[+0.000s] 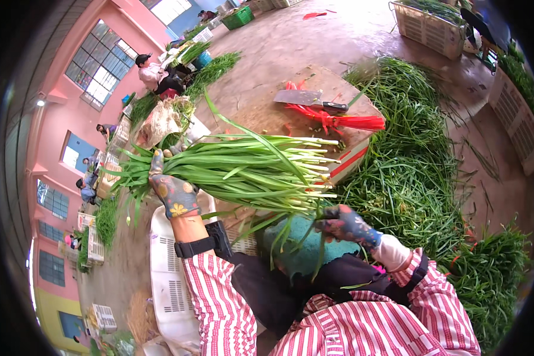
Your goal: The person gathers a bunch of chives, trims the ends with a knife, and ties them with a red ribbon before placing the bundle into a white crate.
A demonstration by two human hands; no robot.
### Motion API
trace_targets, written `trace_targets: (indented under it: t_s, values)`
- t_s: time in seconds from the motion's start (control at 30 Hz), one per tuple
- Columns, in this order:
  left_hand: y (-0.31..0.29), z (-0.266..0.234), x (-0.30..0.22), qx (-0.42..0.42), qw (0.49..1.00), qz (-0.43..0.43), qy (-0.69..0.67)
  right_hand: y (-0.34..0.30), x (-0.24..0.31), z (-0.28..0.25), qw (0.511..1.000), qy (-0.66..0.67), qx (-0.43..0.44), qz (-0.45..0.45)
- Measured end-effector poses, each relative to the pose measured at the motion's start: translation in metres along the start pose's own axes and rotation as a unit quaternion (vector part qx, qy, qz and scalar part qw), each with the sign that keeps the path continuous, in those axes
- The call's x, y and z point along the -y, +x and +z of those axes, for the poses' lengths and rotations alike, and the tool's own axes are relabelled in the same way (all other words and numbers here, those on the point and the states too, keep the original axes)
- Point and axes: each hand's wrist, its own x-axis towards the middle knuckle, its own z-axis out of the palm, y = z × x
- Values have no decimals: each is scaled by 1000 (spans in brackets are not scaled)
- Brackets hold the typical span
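Note:
A thick bunch of garlic chives [249, 166] lies across the middle of the view, its pale stalk ends toward the right. My left hand [173, 188], in a grey flower-patterned glove, is closed round the leafy end. Below the stalk ends, my right hand [345, 226], in a similar glove, has its fingers curled together on a few loose chive leaves [291, 231] that dangle over my lap. A teal cloth [305, 240] covers my knee beneath them. On the wooden board [249, 98] beyond rest a cleaver [302, 97] and a bundle of red ties [344, 120].
Heaps of loose greens [397, 178] spread along my right side. A white plastic crate [167, 267] stands by my left leg. Farther off are filled crates [430, 26], a green basket [237, 18] and a seated person [154, 74] among greens.

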Motion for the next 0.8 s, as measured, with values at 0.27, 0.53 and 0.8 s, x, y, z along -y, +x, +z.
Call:
trace_targets:
  t_s: [0.27, 0.53, 0.8]
  values:
    - [13, -3, -15, -5, 1000, 8, -8, -48, -35, -141, 665, -722, -181, -53]
    - [14, -7, -21, 12, 1000, 9, 14, -48, 48, -56, 842, -515, -159, 34]
    - [3, 6, -16, 43, 998, 5, 35, 7, 42, -41, 989, -54, -115, -79]
